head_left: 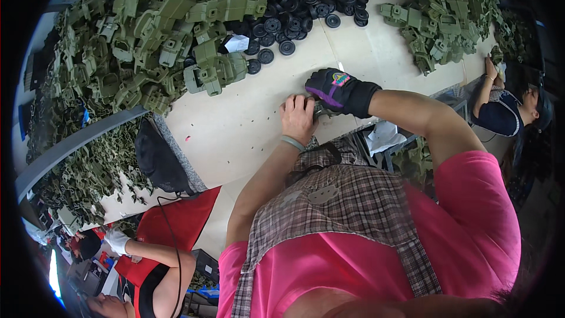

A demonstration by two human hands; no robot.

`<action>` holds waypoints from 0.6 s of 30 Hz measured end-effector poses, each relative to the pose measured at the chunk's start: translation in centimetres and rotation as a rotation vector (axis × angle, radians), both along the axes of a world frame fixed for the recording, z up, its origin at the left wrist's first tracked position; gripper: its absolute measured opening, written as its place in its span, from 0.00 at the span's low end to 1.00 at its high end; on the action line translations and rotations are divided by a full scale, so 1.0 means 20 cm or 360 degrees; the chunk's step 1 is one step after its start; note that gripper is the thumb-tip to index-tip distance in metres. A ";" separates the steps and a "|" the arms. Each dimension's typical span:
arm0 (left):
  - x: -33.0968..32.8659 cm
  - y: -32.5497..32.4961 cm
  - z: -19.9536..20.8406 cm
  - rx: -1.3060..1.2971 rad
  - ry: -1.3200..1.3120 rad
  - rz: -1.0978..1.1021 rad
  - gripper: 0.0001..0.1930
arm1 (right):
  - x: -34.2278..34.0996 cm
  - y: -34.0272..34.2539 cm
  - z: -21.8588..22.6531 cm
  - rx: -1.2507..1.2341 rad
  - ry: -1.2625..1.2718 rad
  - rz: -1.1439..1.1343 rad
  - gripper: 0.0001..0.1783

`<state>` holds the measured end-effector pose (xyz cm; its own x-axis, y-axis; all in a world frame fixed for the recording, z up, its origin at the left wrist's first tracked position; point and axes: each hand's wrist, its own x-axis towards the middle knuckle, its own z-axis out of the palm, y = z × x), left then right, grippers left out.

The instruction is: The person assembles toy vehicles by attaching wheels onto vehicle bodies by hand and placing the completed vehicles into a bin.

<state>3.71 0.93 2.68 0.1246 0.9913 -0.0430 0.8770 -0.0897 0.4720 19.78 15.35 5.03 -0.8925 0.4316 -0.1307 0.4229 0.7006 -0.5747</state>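
Note:
My left hand [298,119] is bare, with a pale band at the wrist. Its fingers are curled at the near edge of the pale table [253,118]. Right against it is my right hand [342,92], in a black and purple glove and closed like a fist. A small dark greyish-green part [319,109] shows between the two hands; most of it is hidden, so its kind cannot be told. Beyond the hands lie black toy wheels [286,47] in a loose heap. Green plastic toy vehicle bodies [215,66] are piled at the far left.
Another green heap [438,20] stands at the far right. A black cloth bag [162,156] hangs by the table's left edge, near a curved grey rail [76,150]. White paper [384,137] lies beside my right forearm. Co-workers sit at lower left and far right.

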 end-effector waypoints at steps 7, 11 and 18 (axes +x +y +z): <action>-0.18 -0.02 -0.07 -0.0634 -0.0611 0.0452 0.41 | -0.22 0.26 0.10 0.0241 0.0012 -0.0325 0.34; -0.29 -0.02 0.01 -0.0922 -0.0291 0.0552 0.32 | -0.30 0.36 -0.08 0.0690 -0.0219 -0.0133 0.23; -0.33 0.03 -0.05 -0.1017 -0.0909 0.0509 0.27 | -0.10 0.27 -0.06 0.0433 -0.0070 -0.0271 0.20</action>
